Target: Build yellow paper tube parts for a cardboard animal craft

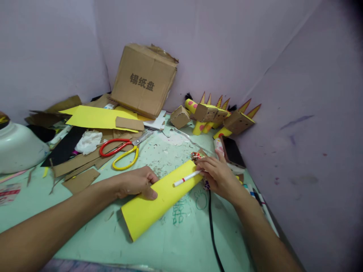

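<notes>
A long, curved yellow paper piece [166, 198] with a brown cardboard edge slants across the middle of the table. My left hand [140, 184] grips its near half, the thumb on top and the other fingers folded around the far edge. At its far right end is my right hand [217, 173], its fingers closed around a white marker [185, 178] with a red band. The marker lies over the yellow surface, pointing left. Whether these fingers also pinch the yellow piece is hidden. Small colourful wrapped bits [197, 155] lie just beyond the right hand.
Red-and-yellow-handled scissors [141, 138] lie behind my left hand. Cardboard scraps, yellow sheets [93, 118] and crumpled tissue [88, 142] crowd the left. A cardboard box [144, 81] leans at the back, near yellow spotted cardboard figures [236, 122]. A phone [233, 151] and black cable [212, 230] are at right.
</notes>
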The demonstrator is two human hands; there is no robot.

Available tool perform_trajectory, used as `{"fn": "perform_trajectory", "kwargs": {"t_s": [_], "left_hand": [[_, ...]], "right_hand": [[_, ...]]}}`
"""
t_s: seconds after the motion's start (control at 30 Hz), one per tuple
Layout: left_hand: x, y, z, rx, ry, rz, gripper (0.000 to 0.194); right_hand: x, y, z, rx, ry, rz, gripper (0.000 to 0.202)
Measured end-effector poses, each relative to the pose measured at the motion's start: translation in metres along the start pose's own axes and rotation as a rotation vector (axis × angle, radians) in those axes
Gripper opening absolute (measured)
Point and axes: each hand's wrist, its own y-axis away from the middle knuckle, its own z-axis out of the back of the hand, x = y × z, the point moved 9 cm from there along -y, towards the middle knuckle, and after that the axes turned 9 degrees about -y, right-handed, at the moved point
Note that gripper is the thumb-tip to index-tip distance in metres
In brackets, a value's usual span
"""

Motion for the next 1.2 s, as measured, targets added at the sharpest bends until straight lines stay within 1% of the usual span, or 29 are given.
{"fn": "perform_trajectory", "kwargs": {"t_s": [0.07,0.17,0.27,0.4,0.67,0.83,0.97,1.03,1.13,1.2], "left_hand": [[0.001,0.000,0.000,0.006,-0.002,-0.001,0.021],[0.001,0.000,0.000,0.010,-0.014,-0.006,0.019],[-0.001,0.001,-0.001,0.013,-0.018,-0.012,0.017],[-0.002,0.002,-0.002,0.018,-0.017,-0.008,0.019],[0.001,0.001,-0.002,0.033,-0.023,0.004,0.021],[-0.003,0.004,-0.005,0.046,-0.011,0.017,0.024],[-0.006,0.008,-0.005,0.011,-0.014,0.043,0.020],[-0.009,0.007,-0.006,-0.003,-0.011,0.025,0.018],[-0.012,0.004,-0.007,-0.013,-0.024,-0.025,0.024],[-0.011,0.001,-0.007,-0.035,-0.060,-0.025,0.028]], "right_hand": [[-0.002,0.001,0.000,0.000,-0.026,-0.010,0.018],[-0.006,0.003,-0.002,0.036,-0.044,-0.023,0.017],[-0.007,0.005,-0.002,0.054,-0.035,-0.011,0.016],[-0.007,0.006,-0.003,0.045,-0.043,-0.001,0.016],[-0.003,0.008,0.000,0.041,-0.076,0.005,0.020],[-0.001,0.009,0.002,0.015,-0.086,0.033,0.020],[0.002,0.009,0.006,-0.023,-0.091,0.069,0.019],[0.005,0.008,0.007,-0.025,-0.093,0.074,0.020],[0.010,0.006,0.005,0.008,-0.102,0.062,0.020],[0.014,0.004,0.003,0.028,-0.113,0.059,0.022]]}}
